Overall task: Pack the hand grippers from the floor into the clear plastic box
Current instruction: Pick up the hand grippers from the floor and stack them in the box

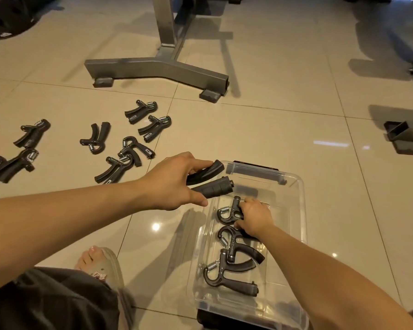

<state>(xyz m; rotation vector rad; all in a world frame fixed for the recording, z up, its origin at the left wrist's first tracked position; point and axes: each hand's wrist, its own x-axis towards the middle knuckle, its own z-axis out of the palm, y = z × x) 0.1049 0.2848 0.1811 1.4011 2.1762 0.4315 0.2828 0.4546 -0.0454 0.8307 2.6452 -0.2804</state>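
A clear plastic box with black latches stands on the tiled floor at the lower right. My left hand holds a black hand gripper over the box's left rim, handles pointing right. Inside the box my right hand grips another black hand gripper near the middle. Two more grippers lie in the box's near half. Several loose grippers lie scattered on the floor to the left.
A grey metal stand base rests on the floor behind the loose grippers. A dark bracket lies at the far right. My sandalled foot and dark shorts are at the lower left.
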